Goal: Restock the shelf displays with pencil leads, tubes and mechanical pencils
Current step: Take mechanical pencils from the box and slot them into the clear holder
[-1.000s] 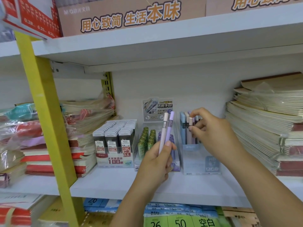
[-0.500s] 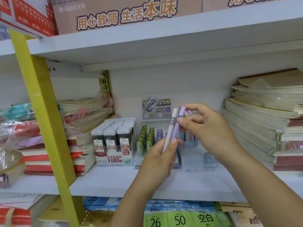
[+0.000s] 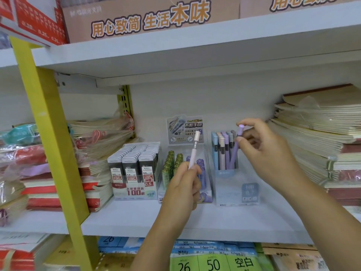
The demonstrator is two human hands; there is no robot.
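1. On my feed the left hand (image 3: 183, 184) is raised in front of the middle of the shelf board (image 3: 136, 220). Its fingers are curled round the lower end of a pale pink lead tube (image 3: 194, 151).
2. That pink tube points up with its top leaning slightly right. It is in the air in front of the middle display (image 3: 208, 182), which holds green tubes (image 3: 172, 165) and purple tubes (image 3: 202, 169).
3. The right hand (image 3: 267, 153) pinches the upper part of a purple lead tube (image 3: 235, 151) between thumb and fingertips; the other fingers are loosely bent.
4. The purple tube is tilted, cap up and to the right. Its lower end sits among the blue, pink and purple tubes (image 3: 222, 151) standing in the clear right display box (image 3: 234, 190) (I cannot tell whether it has reached the bottom).
5. The right box stands just beside the middle display, and both sit set back from the board's front edge.
6. To the left of the middle display, and touching it or nearly so, is a tray of black lead cases (image 3: 134, 167) with red-and-white labels.
7. Wrapped notebook stacks fill the board's right end (image 3: 316, 137) and its left part (image 3: 101, 137), next to a yellow upright (image 3: 50, 133).
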